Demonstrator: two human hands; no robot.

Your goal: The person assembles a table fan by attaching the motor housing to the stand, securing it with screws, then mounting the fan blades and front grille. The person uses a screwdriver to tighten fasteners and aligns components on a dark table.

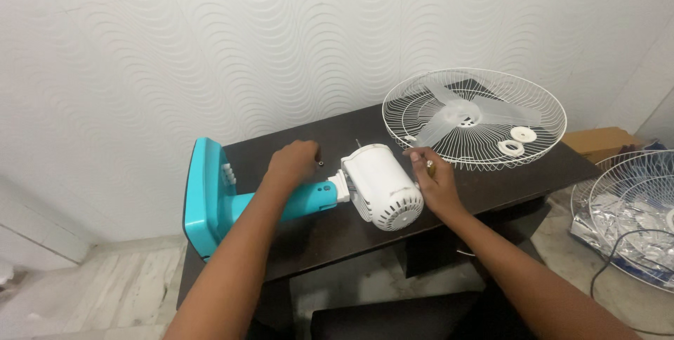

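A table fan lies on its side on a dark table (491, 178): a turquoise base (205, 196) and stem with a white motor housing (382, 185). My left hand (291, 163) rests closed on the table just behind the stem, next to a small dark piece (321, 163). My right hand (432, 178) sits against the right side of the motor housing and grips a thin yellowish tool (429, 167). A white wire guard (474, 117) lies at the table's back right, holding a translucent fan blade (460, 112) and two white rings (516, 141).
A second wire guard (628, 203) lies on the floor at the right over a silvery sheet, with a black cable (618, 256) across it. A cardboard box (600, 142) sits behind it. A wavy-patterned white wall stands close behind the table.
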